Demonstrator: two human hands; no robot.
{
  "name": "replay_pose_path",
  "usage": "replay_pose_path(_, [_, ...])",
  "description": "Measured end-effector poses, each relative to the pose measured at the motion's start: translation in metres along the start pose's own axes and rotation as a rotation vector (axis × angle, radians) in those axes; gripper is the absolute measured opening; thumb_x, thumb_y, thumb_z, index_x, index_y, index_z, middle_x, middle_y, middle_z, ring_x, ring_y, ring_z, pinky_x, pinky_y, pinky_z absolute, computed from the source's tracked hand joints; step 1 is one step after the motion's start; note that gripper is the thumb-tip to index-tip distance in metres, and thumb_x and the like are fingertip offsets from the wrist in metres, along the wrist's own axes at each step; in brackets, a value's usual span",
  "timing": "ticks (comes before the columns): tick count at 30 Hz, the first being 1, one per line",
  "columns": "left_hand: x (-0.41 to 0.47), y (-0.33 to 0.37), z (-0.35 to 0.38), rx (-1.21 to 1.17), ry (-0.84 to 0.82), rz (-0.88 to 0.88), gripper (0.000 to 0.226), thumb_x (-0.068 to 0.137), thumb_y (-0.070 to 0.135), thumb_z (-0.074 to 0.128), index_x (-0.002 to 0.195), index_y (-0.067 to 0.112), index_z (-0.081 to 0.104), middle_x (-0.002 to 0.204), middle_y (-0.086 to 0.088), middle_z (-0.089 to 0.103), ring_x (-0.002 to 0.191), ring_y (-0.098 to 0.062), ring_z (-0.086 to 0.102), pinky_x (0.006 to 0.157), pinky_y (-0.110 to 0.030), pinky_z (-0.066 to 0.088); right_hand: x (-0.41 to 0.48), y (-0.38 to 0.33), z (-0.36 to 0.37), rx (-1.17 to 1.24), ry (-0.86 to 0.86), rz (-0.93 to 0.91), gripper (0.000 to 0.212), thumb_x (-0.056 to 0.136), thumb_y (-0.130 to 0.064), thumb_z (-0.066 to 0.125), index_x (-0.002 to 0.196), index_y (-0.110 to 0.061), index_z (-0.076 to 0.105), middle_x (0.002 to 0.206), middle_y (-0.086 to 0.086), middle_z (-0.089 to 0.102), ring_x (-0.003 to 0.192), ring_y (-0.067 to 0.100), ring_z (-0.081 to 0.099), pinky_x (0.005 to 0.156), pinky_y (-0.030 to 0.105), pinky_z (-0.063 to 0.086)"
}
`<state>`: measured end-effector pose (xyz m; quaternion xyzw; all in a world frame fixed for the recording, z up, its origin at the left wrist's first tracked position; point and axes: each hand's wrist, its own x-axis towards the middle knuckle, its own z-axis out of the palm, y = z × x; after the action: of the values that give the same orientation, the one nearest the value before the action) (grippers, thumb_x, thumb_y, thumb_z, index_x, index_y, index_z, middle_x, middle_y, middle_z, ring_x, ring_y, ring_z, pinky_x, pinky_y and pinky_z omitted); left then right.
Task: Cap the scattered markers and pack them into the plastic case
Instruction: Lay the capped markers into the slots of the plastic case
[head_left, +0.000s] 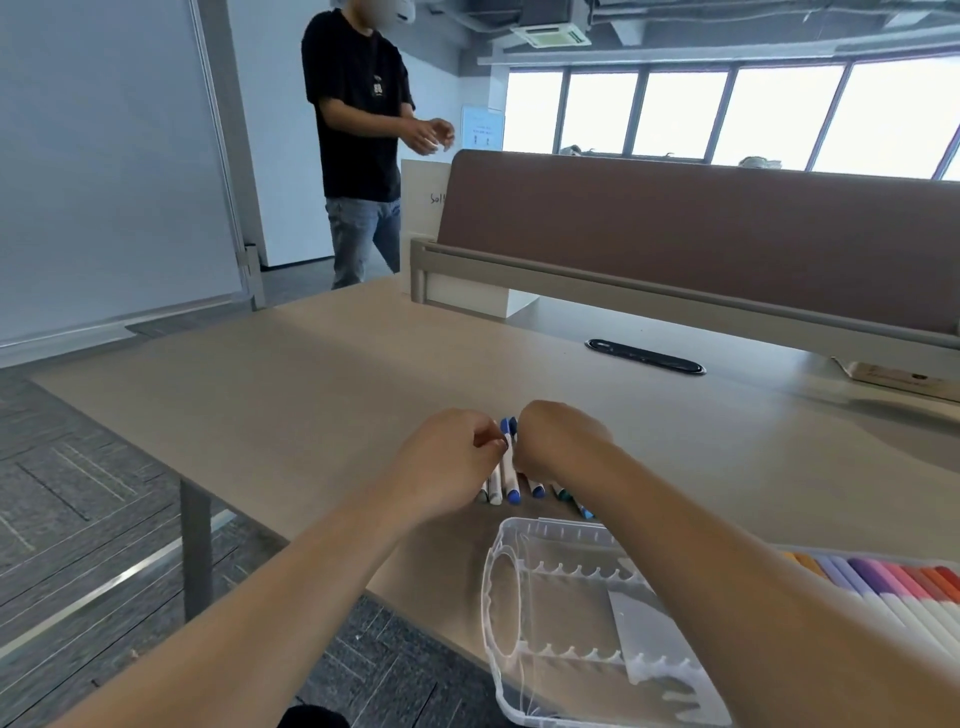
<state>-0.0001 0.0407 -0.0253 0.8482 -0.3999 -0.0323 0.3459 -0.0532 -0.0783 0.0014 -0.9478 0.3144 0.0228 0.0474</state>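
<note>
A small bunch of white-bodied markers (510, 480) with blue and teal caps lies on the wooden table, its ends pointing at me. My left hand (451, 457) and my right hand (558, 439) close in on the bunch from either side, fingers curled around the marker barrels. Blue caps stick up between the two hands. Just in front of me sits the clear plastic case (524, 597), open, its near half showing bare slotted racks. In the case's right half lies a row of capped markers (893, 587) in yellow, purple, pink and orange.
The table (311, 395) ends close on the left, with carpet below. A brown desk divider (675, 234) runs along the back, a black cable grommet (645, 356) before it. A person in a black shirt (363, 145) stands beyond the table. A flat beige box (904, 376) lies far right.
</note>
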Motion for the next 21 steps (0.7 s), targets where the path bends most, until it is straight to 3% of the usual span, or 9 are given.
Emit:
replay_pose_path(2, [-0.003,0.000,0.000,-0.010,0.003,-0.006,0.028,0.094,0.023,0.052,0.068,0.015,0.060,0.067,-0.004,0.057,0.062,-0.018,0.050,0.055,-0.030,0.033,-0.002,0.001,-0.001,-0.019,-0.005,-0.005,0.026,0.086,-0.008,0.065,0.066,-0.016,0.051,0.073,0.002,0.053,0.070,0.020,0.053,0.073,0.031,0.049])
replay_pose_path(9, [-0.021,0.030,0.004,-0.003,-0.002,-0.007,0.018,0.095,0.022,0.050,0.087,0.016,0.065,0.079,0.005,0.062,0.071,-0.010,0.057,0.062,-0.026,0.043,-0.026,0.024,-0.014,0.083,-0.052,-0.034,0.030,0.090,-0.016,0.065,0.067,-0.018,0.047,0.072,0.003,0.050,0.074,0.020,0.056,0.064,0.026,0.045])
replay_pose_path(11, [-0.027,0.050,0.011,-0.012,-0.031,0.022,0.019,0.095,0.019,0.049,0.090,0.014,0.067,0.083,0.002,0.065,0.076,-0.017,0.062,0.067,-0.027,0.047,-0.046,0.040,-0.024,0.127,-0.124,-0.037,0.028,0.090,-0.017,0.064,0.065,-0.015,0.052,0.068,0.004,0.053,0.065,0.019,0.057,0.060,0.024,0.046])
replay_pose_path(14, [-0.038,0.080,0.022,0.068,-0.087,0.060,0.023,0.096,0.012,0.043,0.093,0.019,0.065,0.086,0.007,0.062,0.081,-0.015,0.060,0.057,-0.012,0.039,-0.079,0.069,-0.038,0.171,-0.278,-0.028,0.031,0.090,-0.018,0.059,0.061,-0.010,0.059,0.061,0.005,0.055,0.048,0.016,0.045,0.053,0.024,0.037])
replay_pose_path(17, [-0.046,0.104,0.037,0.038,-0.207,0.073,0.047,0.093,0.001,0.039,0.127,0.024,0.061,0.132,0.007,0.060,0.114,-0.015,0.059,0.084,-0.020,0.049,-0.106,0.101,-0.045,0.203,-0.389,0.010,0.033,0.092,-0.018,0.052,0.060,-0.010,0.054,0.057,0.004,0.050,0.043,0.015,0.036,0.047,0.024,0.028])
replay_pose_path(21, [-0.058,0.128,0.057,0.104,-0.326,0.152,0.047,0.091,0.005,0.045,0.130,0.028,0.058,0.143,0.006,0.051,0.130,-0.016,0.047,0.103,-0.027,0.039,-0.133,0.134,-0.046,0.250,-0.434,0.044,0.025,0.088,-0.018,0.054,0.066,-0.008,0.062,0.060,0.006,0.053,0.045,0.016,0.038,0.047,0.024,0.028])
